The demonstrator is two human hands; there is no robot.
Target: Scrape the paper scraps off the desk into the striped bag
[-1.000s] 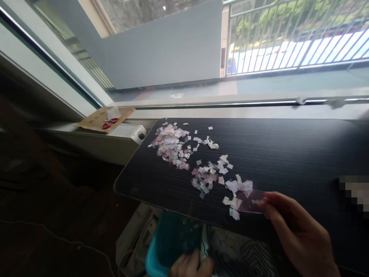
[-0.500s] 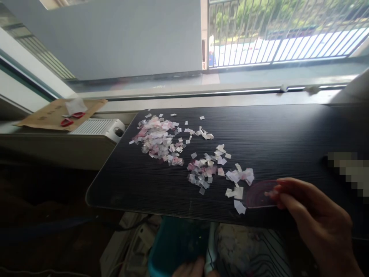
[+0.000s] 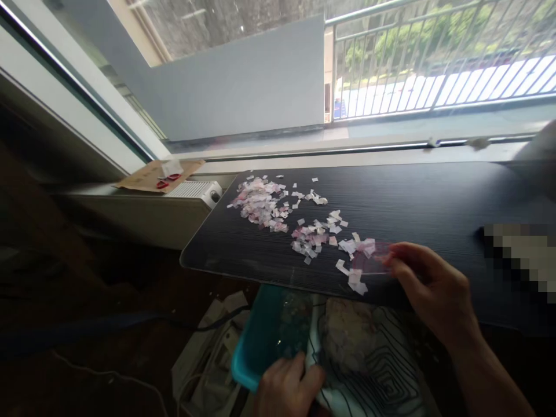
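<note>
My right hand (image 3: 428, 286) pinches a translucent pink plastic sheet (image 3: 371, 262) by its right end. The sheet lies low over the black tabletop, among the nearest small paper scraps (image 3: 358, 286). To its left are a middle cluster of pink and whitish scraps (image 3: 309, 240) and a larger heap (image 3: 263, 202). Below the table's front edge, my left hand (image 3: 289, 385) curls around the pale edge of a black-lined patterned cloth (image 3: 386, 376), beside the teal tub (image 3: 245, 362). Small clear scraps show inside the tub; pale scraps rest on the cloth.
Red-handled scissors (image 3: 168, 180) lie on a brown paper envelope (image 3: 143, 176) above the white radiator (image 3: 193, 191). A window and sill run behind the black table (image 3: 412, 197). Power strips or boxes (image 3: 208, 353) and a cable (image 3: 113, 376) are below left. A blurred-out object (image 3: 521, 255) is at right.
The view has tilted and shifted, showing more of the tub and my left hand. The pink sheet in my right hand now overlaps the nearest scraps, some of which have shifted.
</note>
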